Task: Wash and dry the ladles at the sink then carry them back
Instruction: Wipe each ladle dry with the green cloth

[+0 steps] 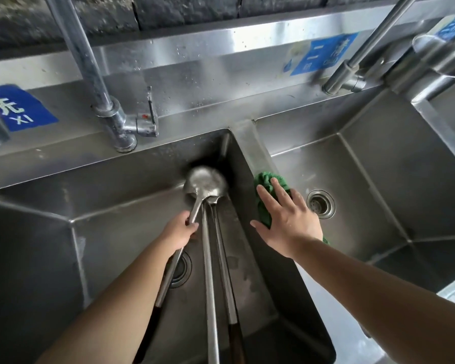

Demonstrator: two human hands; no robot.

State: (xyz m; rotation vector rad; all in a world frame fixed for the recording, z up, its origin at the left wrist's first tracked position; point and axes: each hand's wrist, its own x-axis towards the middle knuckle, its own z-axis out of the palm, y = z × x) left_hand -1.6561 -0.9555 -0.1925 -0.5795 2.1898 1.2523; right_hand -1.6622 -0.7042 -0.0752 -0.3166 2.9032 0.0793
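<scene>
Three long steel ladles (206, 182) lean in the left basin, bowls stacked against its far right corner, handles running toward me. My left hand (180, 229) grips the leftmost ladle's handle (168, 277) just below the bowl. The other two handles (210, 271) lie free beside it. A green cloth (264, 181) is draped over the divider between the basins. My right hand (286, 219) rests flat on the cloth with fingers spread.
The left basin (103, 232) has a drain near my left forearm. The right basin (378, 206) has a round drain (321, 203). One faucet (116, 122) stands behind the left basin and another (352, 74) behind the right. Blue labels are stuck on the steel backsplash.
</scene>
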